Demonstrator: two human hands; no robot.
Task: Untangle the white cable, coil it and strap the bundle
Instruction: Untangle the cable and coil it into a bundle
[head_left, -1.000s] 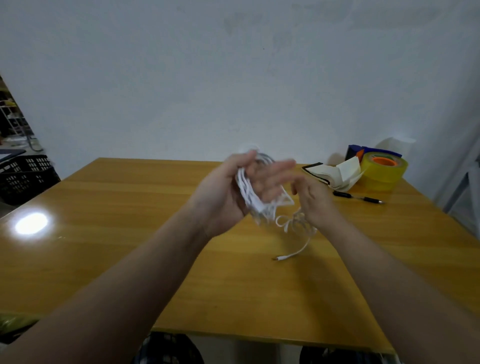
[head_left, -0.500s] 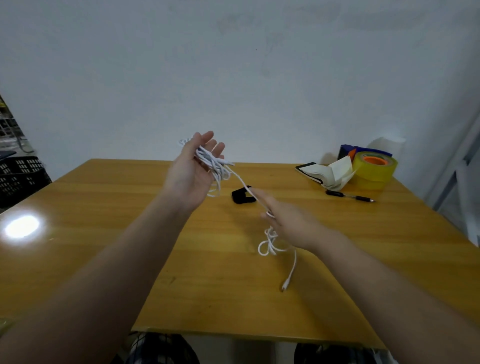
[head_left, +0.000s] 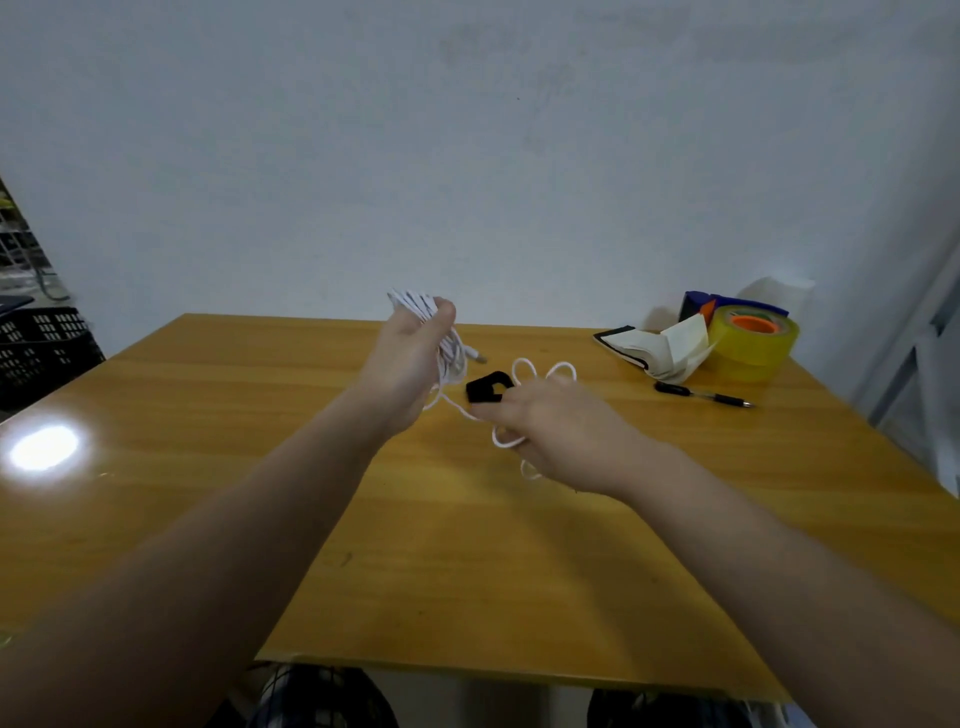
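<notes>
Centre frame: left hand (head_left: 410, 358) gripped the coiled white cable (head_left: 413, 302) above the table (head_left: 467, 545). Right hand (head_left: 561, 431), just right of it, had fingers curled round loose loops. Black strap (head_left: 485, 387) lay between the hands.

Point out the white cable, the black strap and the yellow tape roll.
white cable (head_left: 413, 302), head view: coiled strands at the bundle's top.
black strap (head_left: 484, 388), head view: middle of its dark body.
yellow tape roll (head_left: 753, 358), head view: its outer side.
</notes>
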